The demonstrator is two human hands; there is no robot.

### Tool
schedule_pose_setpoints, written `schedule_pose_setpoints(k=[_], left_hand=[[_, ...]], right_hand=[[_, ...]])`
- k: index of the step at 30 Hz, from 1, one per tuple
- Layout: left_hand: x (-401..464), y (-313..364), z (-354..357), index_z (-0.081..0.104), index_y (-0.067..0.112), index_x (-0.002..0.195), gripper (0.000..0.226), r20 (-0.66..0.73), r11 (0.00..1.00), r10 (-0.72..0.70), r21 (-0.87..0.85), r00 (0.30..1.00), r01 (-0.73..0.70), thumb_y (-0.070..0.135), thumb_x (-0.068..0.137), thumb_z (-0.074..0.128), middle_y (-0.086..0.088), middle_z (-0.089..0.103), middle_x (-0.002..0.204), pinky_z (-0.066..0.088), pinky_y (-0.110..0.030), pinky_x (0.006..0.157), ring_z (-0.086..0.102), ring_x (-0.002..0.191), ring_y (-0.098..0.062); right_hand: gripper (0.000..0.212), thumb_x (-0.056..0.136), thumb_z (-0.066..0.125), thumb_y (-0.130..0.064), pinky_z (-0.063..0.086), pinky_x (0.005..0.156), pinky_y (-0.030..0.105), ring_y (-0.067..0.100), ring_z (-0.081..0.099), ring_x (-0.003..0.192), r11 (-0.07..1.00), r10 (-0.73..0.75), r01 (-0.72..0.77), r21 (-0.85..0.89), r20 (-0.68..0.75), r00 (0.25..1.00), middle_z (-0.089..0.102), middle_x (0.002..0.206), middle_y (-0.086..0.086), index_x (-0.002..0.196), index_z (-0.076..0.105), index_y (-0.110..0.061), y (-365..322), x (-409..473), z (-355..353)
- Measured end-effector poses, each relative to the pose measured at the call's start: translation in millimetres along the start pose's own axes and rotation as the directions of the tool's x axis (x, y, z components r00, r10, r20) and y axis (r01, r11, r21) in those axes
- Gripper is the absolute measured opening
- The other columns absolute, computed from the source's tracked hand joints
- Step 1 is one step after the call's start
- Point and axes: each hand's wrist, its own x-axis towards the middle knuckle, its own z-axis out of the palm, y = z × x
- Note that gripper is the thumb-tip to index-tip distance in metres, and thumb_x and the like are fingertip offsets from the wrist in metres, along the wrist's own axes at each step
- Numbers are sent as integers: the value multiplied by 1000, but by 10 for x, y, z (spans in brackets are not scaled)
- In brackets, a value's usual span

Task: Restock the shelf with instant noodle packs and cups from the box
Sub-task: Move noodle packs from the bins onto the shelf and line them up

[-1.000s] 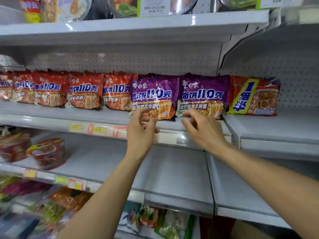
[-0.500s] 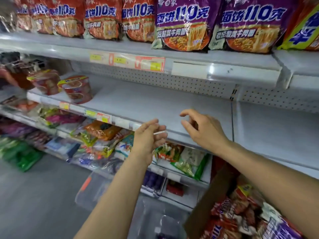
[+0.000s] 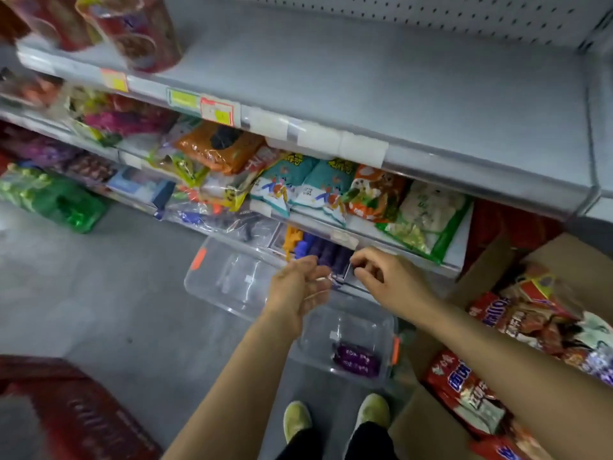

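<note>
Grey metal shelf spans the top. Below it, both forearms reach forward: left hand loosely curled, holding nothing, right hand likewise. Red noodle packs fill the brown cardboard box at right.

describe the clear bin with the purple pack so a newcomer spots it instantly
Start at the open cardboard box of noodle packs on the right, then look left to the floor by the person's shoes. The clear plastic bin sits there, with an orange latch and one purple pack inside; the clear bin behind it looks empty.
</note>
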Motion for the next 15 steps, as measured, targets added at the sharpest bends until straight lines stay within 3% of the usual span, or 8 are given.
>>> schedule_pose_setpoints(k=[4, 8, 12, 15], left_hand=[[320, -441, -262, 63, 16, 108, 14, -36, 997, -73, 0, 997, 73, 20, 98, 55, -3, 72, 86, 53, -29, 65, 65, 68, -16], [691, -981, -495, 62, 15, 104, 11, -52, 985, -166, 32, 985, 168, 21, 99, 54, -6, 69, 90, 52, -30, 70, 64, 72, -17], [1096, -1490, -678, 62, 14, 95, 10, -79, 969, -246, 5, 966, 247, 17, 99, 53, -5, 67, 84, 50, -29, 67, 62, 70, -17], [1403, -1874, -822, 61, 16, 103, 10, -98, 957, -289, 10, 952, 291, 17, 99, 52, -3, 67, 83, 49, -26, 63, 61, 68, -15]], right_hand=[[13, 96, 55, -33, 39, 62, 26, 4, 55, 77, 992, 122, -123, 6, 124, 985, 56, 79, -19, 109, 59, -32, 340, -68, 636], [14, 96, 56, -30, 50, 72, 32, 9, 61, 82, 965, 244, -259, 39, 221, 944, 63, 85, -15, 110, 60, -29, 730, -176, 1331], [14, 95, 57, -29, 51, 77, 35, 14, 62, 87, 932, 351, -363, -18, 299, 887, 63, 85, -14, 107, 61, -26, 1135, -241, 1959], [13, 92, 62, -25, 51, 77, 34, 17, 62, 87, 896, 432, -439, -63, 349, 832, 64, 88, -6, 104, 65, -22, 1469, -316, 2366]])
